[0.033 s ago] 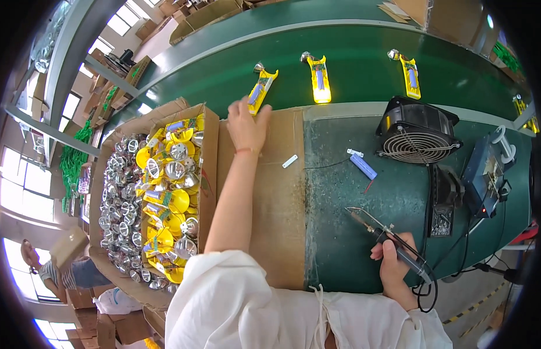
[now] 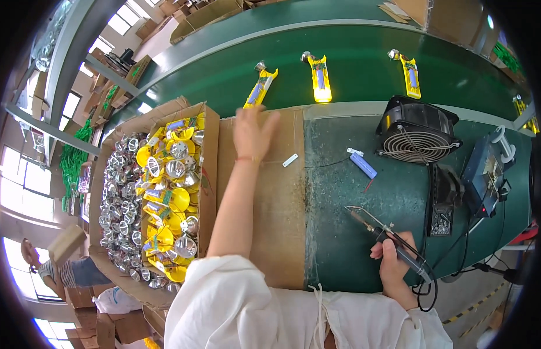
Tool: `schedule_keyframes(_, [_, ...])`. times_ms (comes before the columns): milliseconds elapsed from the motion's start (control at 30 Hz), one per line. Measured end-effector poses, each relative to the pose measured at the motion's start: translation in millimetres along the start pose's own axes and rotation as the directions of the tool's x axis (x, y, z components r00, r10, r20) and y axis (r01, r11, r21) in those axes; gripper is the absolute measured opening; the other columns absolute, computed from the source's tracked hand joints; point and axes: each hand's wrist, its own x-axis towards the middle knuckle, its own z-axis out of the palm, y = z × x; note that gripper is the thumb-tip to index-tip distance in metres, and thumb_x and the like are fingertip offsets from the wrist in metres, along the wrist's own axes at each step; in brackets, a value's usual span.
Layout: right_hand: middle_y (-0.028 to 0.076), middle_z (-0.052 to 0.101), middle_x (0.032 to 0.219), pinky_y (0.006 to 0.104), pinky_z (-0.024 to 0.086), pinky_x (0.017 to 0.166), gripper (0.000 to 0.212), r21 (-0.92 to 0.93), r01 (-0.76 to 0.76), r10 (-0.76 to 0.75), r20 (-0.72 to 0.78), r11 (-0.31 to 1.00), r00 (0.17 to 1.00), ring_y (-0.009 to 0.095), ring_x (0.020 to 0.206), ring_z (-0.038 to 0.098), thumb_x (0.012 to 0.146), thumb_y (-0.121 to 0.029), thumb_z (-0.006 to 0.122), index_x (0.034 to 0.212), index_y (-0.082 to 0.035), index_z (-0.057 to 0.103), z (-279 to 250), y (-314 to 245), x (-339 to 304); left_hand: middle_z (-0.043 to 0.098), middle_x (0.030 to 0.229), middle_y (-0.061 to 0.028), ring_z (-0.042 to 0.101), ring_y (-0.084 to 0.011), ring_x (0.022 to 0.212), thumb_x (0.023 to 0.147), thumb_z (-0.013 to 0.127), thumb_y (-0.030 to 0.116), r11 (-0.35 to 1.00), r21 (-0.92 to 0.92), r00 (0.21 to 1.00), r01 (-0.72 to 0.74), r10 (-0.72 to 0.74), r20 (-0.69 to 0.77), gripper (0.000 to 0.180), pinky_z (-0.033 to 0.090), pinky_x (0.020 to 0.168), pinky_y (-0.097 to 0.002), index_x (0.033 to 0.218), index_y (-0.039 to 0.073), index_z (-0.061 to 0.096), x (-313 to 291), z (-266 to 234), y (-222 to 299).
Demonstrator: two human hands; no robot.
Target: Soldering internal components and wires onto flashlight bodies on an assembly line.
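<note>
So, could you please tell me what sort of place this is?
Probably an electronics assembly workshop: the right hand holds a soldering iron, similar yellow units lie spaced along a green surface, and silver reflectors crowd a cardboard box.

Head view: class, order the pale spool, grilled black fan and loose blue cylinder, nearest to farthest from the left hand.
1. Loose blue cylinder, right of the left hand.
2. Grilled black fan, farther right.
3. Pale spool, far right.

From the left fingers (image 2: 247,119) rightward, three yellow lamp housings (image 2: 320,91) are counted, plus an unclear number far right. Two white strips (image 2: 290,160) and one loose blue battery (image 2: 363,166) are seen between left and right fingers (image 2: 389,250). One soldering iron (image 2: 409,260) is held by the latter.
</note>
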Motion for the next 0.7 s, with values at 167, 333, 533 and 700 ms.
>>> schedule_keyframes(167, [0.012,0.057,0.062,0.0232,0.046,0.045,0.017,-0.007,0.044,-0.044,-0.006,0.999,0.999,0.014,0.049,0.055,0.083,-0.011,0.055,0.090,0.001,0.045,8.6,0.7,5.1,0.058,0.078,-0.0114,0.057,-0.0266,0.071,0.073,0.064,0.015,0.966,-0.238,0.950,-0.100,0.164,0.267,0.019,0.046,0.065,-0.0352,0.089,0.004,0.062,-67.0,-1.0,19.7])
schedule_keyframes(333, [0.007,0.054,0.061,0.0185,0.040,0.043,0.017,-0.085,0.237,-0.246,-0.109,0.968,0.963,0.009,0.046,0.049,0.085,-0.018,0.053,0.088,-0.001,0.050,6.1,9.8,5.3,0.058,0.095,-0.0145,0.057,-0.0330,0.084,0.074,0.061,0.011,0.959,-0.269,0.992,-0.091,0.110,0.056,0.029,0.047,0.072,-0.0394,0.102,0.004,0.057,-76.3,-26.0,64.9])
schedule_keyframes(533, [0.003,0.055,0.061,0.0168,0.036,0.043,0.016,-0.120,0.233,-0.247,-0.127,0.965,0.961,0.007,0.046,0.049,0.086,-0.020,0.053,0.086,-0.004,0.051,0.6,18.0,0.2,0.055,0.107,-0.0112,0.055,-0.0311,0.095,0.075,0.061,0.023,0.966,-0.081,0.816,-0.246,0.251,0.521,0.037,0.045,0.079,-0.0390,0.109,0.009,0.054,-114.9,-181.1,86.0])
schedule_keyframes(700, [0.006,0.057,0.062,0.0176,0.039,0.043,0.018,-0.140,0.251,-0.262,-0.071,0.958,0.962,0.009,0.047,0.051,0.085,-0.019,0.054,0.086,-0.002,0.050,7.6,10.8,-4.4,0.061,0.091,-0.0119,0.060,-0.0292,0.083,0.073,0.059,0.019,0.881,0.466,0.961,-0.079,-0.056,0.269,0.026,0.048,0.071,-0.0400,0.096,0.008,0.059,-81.7,-272.9,-13.1])
